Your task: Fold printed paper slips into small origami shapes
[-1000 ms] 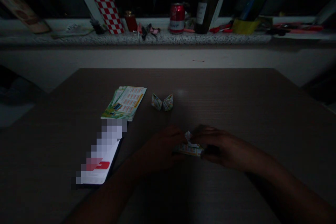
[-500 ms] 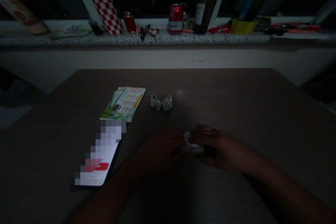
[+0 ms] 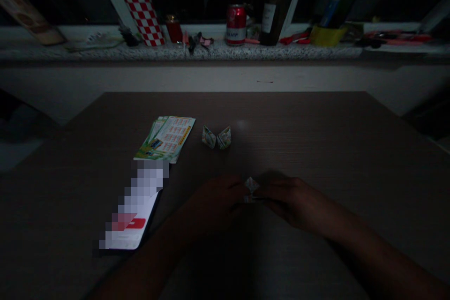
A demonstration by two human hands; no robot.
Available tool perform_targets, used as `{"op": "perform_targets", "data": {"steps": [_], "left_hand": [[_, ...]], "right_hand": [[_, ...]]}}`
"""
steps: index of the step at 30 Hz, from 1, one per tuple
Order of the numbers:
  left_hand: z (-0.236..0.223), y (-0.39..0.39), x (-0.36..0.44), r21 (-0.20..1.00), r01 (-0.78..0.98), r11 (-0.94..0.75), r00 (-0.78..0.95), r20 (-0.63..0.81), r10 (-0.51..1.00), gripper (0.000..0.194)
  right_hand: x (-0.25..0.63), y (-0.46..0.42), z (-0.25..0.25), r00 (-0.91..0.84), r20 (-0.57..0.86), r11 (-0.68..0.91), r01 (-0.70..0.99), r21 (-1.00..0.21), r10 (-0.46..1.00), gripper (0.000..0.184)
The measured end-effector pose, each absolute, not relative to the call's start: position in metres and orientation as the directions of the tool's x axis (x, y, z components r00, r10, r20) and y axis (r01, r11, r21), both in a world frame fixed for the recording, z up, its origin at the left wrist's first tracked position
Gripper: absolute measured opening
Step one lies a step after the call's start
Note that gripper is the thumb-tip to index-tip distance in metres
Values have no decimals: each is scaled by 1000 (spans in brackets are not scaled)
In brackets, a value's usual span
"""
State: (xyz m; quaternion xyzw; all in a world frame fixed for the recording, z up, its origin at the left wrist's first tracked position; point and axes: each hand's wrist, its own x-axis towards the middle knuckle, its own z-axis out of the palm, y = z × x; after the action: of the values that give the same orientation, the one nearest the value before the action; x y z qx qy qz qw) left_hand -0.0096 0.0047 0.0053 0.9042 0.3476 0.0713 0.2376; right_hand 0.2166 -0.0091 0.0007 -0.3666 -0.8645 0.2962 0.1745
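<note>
A small piece of folded printed paper (image 3: 251,183) shows between my hands, low over the table. My left hand (image 3: 221,199) grips its left side, the fingers closed and mostly in shadow. From the right, my right hand (image 3: 291,197) pinches the paper's other side. Fingers cover much of the paper, so its full shape is hidden. Beyond my hands stands a folded paper shape (image 3: 224,138) with two pointed wings, touching neither hand.
On the left lie a stack of printed calendar cards (image 3: 168,138) and a lit phone (image 3: 131,225) on the brown table (image 3: 298,126). Along the windowsill (image 3: 211,51) stand a checkered bottle (image 3: 144,18), a red can (image 3: 236,24), a dark bottle (image 3: 272,18) and a yellow holder (image 3: 326,35).
My right fingers have closed in on the folded paper, and less of its lower part shows. A pointed, diamond-like face is now visible between the hands. The left hand has barely moved.
</note>
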Motion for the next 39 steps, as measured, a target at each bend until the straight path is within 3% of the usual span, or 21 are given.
{"op": "perform_targets", "data": {"steps": [13, 19, 29, 39], "left_hand": [[2, 6, 0, 489, 619, -614, 709, -13, 705, 13], [-1, 6, 5, 537, 632, -558, 671, -20, 741, 17], [-1, 8, 10, 508, 679, -530, 640, -55, 767, 18], [-2, 9, 11, 506, 693, -513, 625, -66, 778, 17]], "right_hand": [[210, -5, -3, -585, 135, 527, 576, -625, 800, 21], [209, -6, -6, -562, 161, 518, 563, -643, 811, 23], [206, -4, -10, -536, 176, 512, 581, -633, 826, 30], [204, -2, -9, -513, 140, 475, 613, -631, 847, 24]]}}
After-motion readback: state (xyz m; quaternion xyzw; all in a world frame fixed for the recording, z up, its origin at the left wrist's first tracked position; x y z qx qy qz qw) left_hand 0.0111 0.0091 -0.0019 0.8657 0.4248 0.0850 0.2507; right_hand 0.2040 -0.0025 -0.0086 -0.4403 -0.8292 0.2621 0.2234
